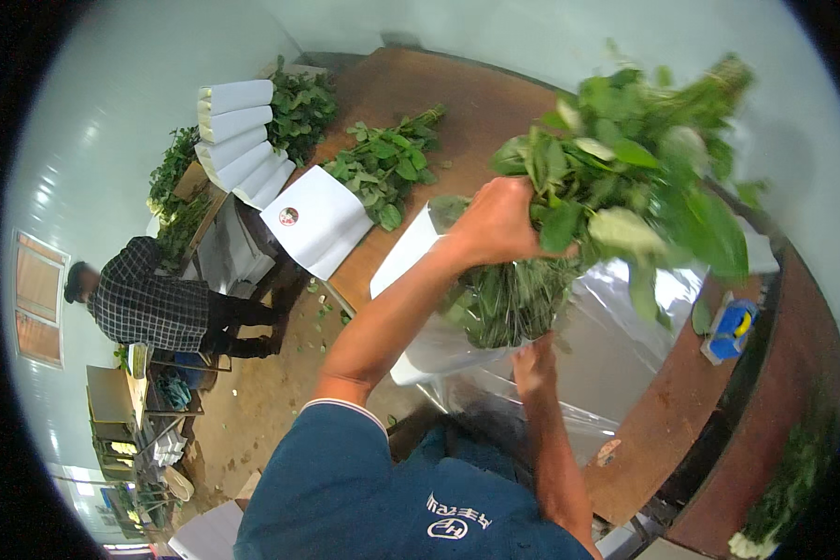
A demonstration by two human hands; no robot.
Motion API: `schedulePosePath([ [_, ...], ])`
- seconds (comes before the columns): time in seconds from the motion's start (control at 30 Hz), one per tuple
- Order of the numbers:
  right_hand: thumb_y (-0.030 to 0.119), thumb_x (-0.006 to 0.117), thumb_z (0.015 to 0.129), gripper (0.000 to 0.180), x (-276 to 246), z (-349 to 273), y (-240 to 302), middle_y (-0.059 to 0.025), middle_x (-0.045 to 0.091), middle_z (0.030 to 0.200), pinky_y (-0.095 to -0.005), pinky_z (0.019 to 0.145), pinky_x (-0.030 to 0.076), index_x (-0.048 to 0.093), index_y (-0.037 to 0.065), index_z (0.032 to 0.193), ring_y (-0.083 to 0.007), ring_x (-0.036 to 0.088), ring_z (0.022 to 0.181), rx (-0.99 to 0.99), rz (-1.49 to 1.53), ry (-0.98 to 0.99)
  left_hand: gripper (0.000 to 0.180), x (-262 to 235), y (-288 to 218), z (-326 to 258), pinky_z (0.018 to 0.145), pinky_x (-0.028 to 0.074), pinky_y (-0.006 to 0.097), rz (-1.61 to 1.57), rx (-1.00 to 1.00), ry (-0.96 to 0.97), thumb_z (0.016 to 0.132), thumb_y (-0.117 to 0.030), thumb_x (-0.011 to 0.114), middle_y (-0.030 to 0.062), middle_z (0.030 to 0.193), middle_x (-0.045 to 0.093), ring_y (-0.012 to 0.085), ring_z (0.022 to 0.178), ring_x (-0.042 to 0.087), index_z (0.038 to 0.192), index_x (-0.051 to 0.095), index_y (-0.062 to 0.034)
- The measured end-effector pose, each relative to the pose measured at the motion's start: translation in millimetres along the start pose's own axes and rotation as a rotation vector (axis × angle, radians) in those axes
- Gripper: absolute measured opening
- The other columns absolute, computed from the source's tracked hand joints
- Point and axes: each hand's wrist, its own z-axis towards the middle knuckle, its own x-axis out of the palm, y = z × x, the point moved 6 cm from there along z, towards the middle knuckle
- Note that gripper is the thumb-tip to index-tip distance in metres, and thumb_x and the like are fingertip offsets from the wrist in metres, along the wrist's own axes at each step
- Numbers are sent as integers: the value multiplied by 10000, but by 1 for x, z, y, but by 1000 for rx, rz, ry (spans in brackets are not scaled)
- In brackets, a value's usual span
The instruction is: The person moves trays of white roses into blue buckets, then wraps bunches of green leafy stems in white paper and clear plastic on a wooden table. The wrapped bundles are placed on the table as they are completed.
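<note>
My left hand (506,222) is closed round a leafy bunch of cut stems (616,168), lifted above the table. The cut ends point to the upper right; the leaves there are slightly blurred. Below that hand, the bunch's lower foliage (518,303) sits inside a clear plastic sleeve (495,353), with a white wrapper (406,252) along its left side. My right hand (535,366) grips the sleeve's near edge from below, its fingertips partly hidden. Any flower heads inside the wrapping are out of sight.
Clear plastic sheets (616,327) and a blue tape dispenser (733,327) lie at right on the brown table (420,84). Another white-wrapped bunch (317,219) lies left. Beyond it are more white-wrapped bunches (238,121). A person in a checked shirt (154,299) bends at a far-left bench.
</note>
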Motion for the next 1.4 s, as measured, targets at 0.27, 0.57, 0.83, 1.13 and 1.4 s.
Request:
schedulePosePath([
  [0.27,634,371,1066,736,106,49,-75,-82,438,1583,-477,1150,365,363,92,1564,-263,449,1410,153,-213,138,867,-23,223,2,962,530,422,243,-669,265,578,-543,936,210,1191,730,334,1087,710,1206,714,11],
  [0.57,494,481,1085,567,117,115,-148,-60,565,1377,-409,983,504,494,61,1450,-202,555,1246,246,-498,-107,906,-47,372,-34,1098,452,454,298,-790,195,735,-552,840,217,1392,618,364,1295,592,1390,573,14],
  [0.83,419,568,1066,468,108,108,-65,-120,674,1228,-309,821,585,625,5,1276,-186,673,1044,40,-522,-312,317,-232,303,-286,916,536,345,410,-581,-1115,920,2,700,120,1164,698,214,1016,679,1232,646,13],
  [1.13,323,523,1100,394,219,113,-39,-138,737,1076,-281,768,566,647,-28,1228,-142,681,859,-68,-549,-88,386,-165,440,-421,910,522,346,-316,-980,-945,828,-51,828,138,1128,732,191,1030,677,1157,677,82],
  [1.4,316,520,1100,411,277,99,-54,-161,740,1049,-310,793,583,645,-58,1218,-172,698,837,43,-610,126,249,-262,368,-337,806,512,309,126,-812,-968,894,-80,793,77,965,720,148,874,632,1058,697,80],
])
